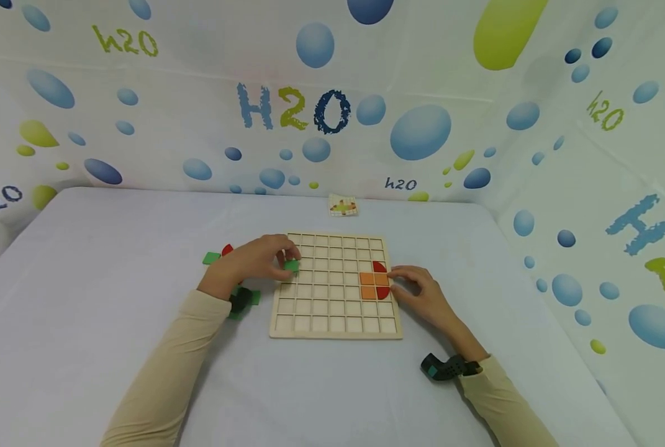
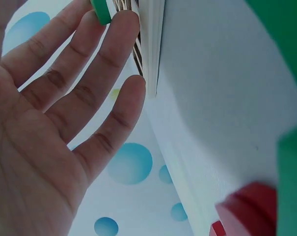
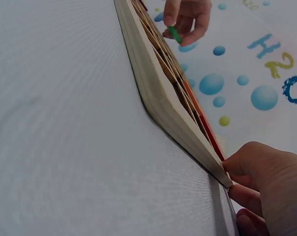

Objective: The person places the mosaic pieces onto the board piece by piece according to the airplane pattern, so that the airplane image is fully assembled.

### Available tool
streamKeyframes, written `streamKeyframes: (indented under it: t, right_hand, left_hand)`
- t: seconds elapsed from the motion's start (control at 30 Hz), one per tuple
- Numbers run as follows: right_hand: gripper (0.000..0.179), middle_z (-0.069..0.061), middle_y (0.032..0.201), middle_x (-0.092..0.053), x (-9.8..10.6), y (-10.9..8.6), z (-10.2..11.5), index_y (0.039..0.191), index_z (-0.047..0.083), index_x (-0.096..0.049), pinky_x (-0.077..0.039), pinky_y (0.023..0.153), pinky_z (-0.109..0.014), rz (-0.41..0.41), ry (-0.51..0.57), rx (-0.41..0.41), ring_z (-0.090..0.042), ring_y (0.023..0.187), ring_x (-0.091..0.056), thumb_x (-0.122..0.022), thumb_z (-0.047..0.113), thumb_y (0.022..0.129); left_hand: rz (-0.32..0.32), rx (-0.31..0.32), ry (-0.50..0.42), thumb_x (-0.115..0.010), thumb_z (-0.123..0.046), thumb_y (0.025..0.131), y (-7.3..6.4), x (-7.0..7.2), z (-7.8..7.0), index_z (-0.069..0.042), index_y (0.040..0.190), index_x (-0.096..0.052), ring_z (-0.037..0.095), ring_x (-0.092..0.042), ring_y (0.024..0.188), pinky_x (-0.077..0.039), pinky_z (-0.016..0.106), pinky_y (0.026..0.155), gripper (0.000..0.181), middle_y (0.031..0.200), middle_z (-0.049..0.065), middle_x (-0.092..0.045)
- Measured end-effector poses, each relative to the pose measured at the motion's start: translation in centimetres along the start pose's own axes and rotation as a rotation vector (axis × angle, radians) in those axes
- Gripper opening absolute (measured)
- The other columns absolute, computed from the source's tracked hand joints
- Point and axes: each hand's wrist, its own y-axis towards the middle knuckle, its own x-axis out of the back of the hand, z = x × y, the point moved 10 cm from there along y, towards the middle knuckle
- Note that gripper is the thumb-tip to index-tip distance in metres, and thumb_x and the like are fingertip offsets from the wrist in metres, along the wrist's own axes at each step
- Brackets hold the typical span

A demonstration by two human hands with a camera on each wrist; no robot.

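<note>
A square wooden grid board (image 1: 319,307) lies on the white table. Over its left edge my left hand (image 1: 259,256) pinches a small green square tile (image 1: 291,266) between thumb and fingers. That tile (image 2: 102,11) is partly cut off in the left wrist view. At the right edge of the board, my right hand (image 1: 424,297) holds the rim with thumb and fingertips; the right wrist view shows the fingers (image 3: 244,164) touching the rim. Beside them on the grid sit orange squares (image 1: 368,278) and two red rounded pieces (image 1: 383,292).
Left of the board lie loose green tiles (image 1: 212,257) and red pieces (image 1: 227,249), partly hidden by my left arm. A small pattern card (image 1: 343,205) lies behind the board. A printed curtain (image 1: 198,124) hangs at the back.
</note>
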Motion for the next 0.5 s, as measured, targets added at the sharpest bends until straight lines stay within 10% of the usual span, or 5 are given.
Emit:
streamKeyframes:
  t: [0.5]
  right_hand:
    - [0.028, -0.016, 0.131, -0.059, 0.1, 0.1, -0.1, 0.119, 0.006, -0.067, -0.033, 0.105, -0.055, -0.004, -0.002, 0.044, -0.036, 0.128, -0.043, -0.068, 0.010, 0.091]
  left_hand:
    - [0.029, -0.051, 0.032, -0.072, -0.012, 0.084, 1.9, -1.7, -1.5, -0.004, 0.107, -0.066, 0.019, -0.060, 0.090, -0.050, 0.034, 0.082, 0.026, 0.099, 0.005, -0.062]
